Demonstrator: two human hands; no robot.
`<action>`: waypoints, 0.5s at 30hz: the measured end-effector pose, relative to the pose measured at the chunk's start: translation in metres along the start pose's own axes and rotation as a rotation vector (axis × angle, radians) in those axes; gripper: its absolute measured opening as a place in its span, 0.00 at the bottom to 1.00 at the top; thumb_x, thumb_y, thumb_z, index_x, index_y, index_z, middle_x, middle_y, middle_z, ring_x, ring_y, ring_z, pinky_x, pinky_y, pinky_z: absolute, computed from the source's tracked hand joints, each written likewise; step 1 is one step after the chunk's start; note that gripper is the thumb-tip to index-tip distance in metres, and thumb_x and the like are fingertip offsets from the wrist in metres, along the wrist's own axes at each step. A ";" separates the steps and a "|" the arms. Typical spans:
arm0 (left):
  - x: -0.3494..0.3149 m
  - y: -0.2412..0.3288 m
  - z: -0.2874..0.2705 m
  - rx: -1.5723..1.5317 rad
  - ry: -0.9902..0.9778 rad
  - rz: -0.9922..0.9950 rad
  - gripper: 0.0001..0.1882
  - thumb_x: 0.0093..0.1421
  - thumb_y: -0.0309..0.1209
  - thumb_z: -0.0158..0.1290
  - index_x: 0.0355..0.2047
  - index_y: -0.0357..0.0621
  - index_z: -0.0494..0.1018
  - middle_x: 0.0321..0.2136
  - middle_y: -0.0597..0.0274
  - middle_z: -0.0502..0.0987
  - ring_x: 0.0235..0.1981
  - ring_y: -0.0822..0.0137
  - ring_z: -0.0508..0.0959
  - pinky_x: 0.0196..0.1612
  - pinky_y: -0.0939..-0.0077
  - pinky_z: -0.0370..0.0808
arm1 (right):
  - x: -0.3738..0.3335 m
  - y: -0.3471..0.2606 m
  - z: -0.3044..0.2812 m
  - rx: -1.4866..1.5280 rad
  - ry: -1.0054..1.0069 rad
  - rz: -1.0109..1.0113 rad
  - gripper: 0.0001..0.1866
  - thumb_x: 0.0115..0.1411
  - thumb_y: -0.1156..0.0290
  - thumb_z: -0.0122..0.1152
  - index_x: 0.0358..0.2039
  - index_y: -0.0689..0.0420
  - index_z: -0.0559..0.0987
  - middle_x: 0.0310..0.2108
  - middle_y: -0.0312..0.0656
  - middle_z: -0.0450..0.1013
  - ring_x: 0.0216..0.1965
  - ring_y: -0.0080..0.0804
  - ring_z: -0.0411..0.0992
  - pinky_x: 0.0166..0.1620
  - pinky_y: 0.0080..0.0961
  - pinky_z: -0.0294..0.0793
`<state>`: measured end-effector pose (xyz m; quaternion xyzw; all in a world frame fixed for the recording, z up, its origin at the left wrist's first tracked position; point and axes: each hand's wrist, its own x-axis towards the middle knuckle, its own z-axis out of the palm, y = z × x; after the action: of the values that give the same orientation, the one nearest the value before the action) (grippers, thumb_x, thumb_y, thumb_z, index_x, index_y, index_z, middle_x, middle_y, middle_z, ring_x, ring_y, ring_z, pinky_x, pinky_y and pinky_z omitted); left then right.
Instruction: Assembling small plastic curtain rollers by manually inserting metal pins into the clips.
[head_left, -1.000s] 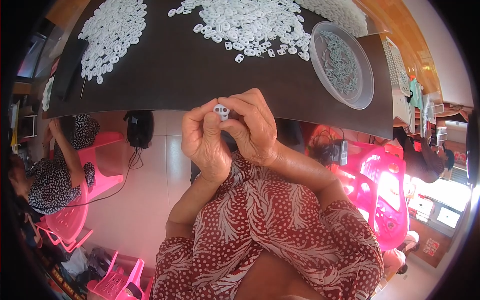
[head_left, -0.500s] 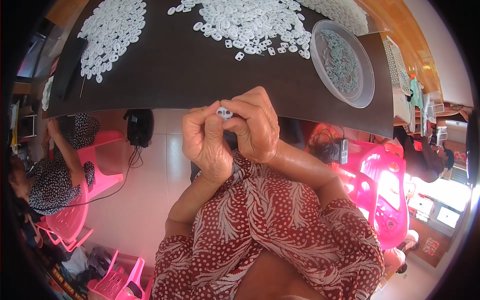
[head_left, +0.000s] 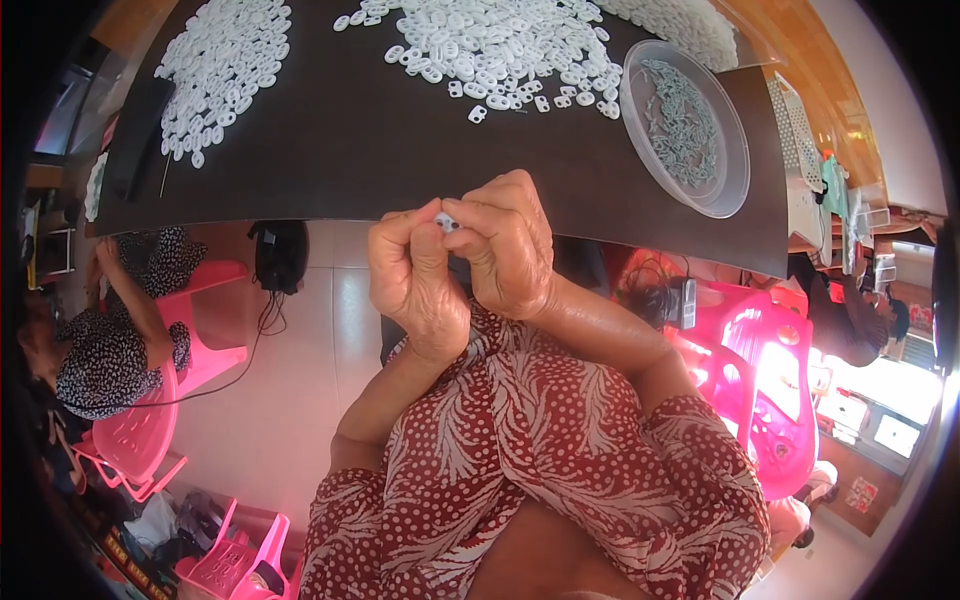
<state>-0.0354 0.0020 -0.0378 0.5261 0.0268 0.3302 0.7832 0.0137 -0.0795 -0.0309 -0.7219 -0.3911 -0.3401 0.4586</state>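
I sit in what looks like an informal workroom; whether it is part of a home, I cannot tell. Loose heaps of small white pieces (head_left: 500, 45) lie on the dark surface (head_left: 330, 170) across the top of the frame, with a clear tub (head_left: 733, 165) of tiny grey-green parts at upper right. Pink plastic chairs (head_left: 135, 435) show at left and right, the tiled floor (head_left: 290, 420) is pale, and another person (head_left: 110, 365) sits at left.
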 end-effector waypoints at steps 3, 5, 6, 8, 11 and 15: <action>0.001 -0.002 -0.002 -0.005 0.001 -0.023 0.08 0.65 0.28 0.46 0.38 0.35 0.71 0.29 0.68 0.67 0.29 0.79 0.64 0.34 0.84 0.63 | 0.002 0.002 -0.002 0.012 -0.006 0.016 0.17 0.43 0.79 0.65 0.36 0.64 0.74 0.28 0.43 0.69 0.27 0.36 0.67 0.28 0.27 0.68; 0.002 -0.003 0.001 -0.007 -0.012 -0.010 0.09 0.66 0.27 0.44 0.39 0.34 0.71 0.30 0.67 0.68 0.30 0.79 0.65 0.35 0.84 0.64 | 0.003 0.001 -0.005 0.021 -0.009 0.028 0.17 0.42 0.79 0.66 0.36 0.64 0.75 0.29 0.43 0.69 0.27 0.37 0.67 0.28 0.28 0.68; 0.004 -0.002 0.002 -0.011 -0.025 0.001 0.09 0.66 0.26 0.43 0.40 0.34 0.71 0.31 0.66 0.70 0.31 0.78 0.66 0.36 0.84 0.65 | 0.004 0.000 -0.008 0.008 -0.012 0.062 0.17 0.42 0.79 0.66 0.36 0.63 0.75 0.29 0.43 0.69 0.28 0.37 0.67 0.29 0.28 0.68; 0.003 0.002 0.003 0.029 -0.040 -0.033 0.10 0.66 0.25 0.42 0.41 0.33 0.71 0.32 0.65 0.70 0.32 0.78 0.67 0.37 0.84 0.65 | 0.008 -0.002 -0.012 -0.004 -0.022 0.112 0.16 0.42 0.80 0.65 0.35 0.63 0.76 0.30 0.43 0.70 0.28 0.38 0.67 0.29 0.29 0.69; 0.003 0.003 0.004 0.077 -0.101 -0.158 0.14 0.66 0.28 0.43 0.47 0.32 0.69 0.35 0.62 0.74 0.31 0.77 0.70 0.36 0.82 0.70 | 0.012 0.002 -0.026 0.039 -0.025 0.211 0.12 0.42 0.82 0.64 0.31 0.63 0.77 0.30 0.43 0.71 0.28 0.38 0.68 0.30 0.29 0.69; 0.020 0.004 0.002 0.252 -0.110 -0.170 0.16 0.65 0.28 0.46 0.51 0.33 0.66 0.33 0.61 0.75 0.28 0.77 0.71 0.30 0.85 0.69 | 0.050 0.034 -0.070 -0.144 -0.009 0.148 0.10 0.44 0.83 0.63 0.30 0.61 0.78 0.25 0.44 0.71 0.27 0.39 0.69 0.30 0.30 0.68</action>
<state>-0.0210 0.0120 -0.0274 0.6333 0.0698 0.2275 0.7364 0.0572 -0.1412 0.0226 -0.7815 -0.3132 -0.3292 0.4276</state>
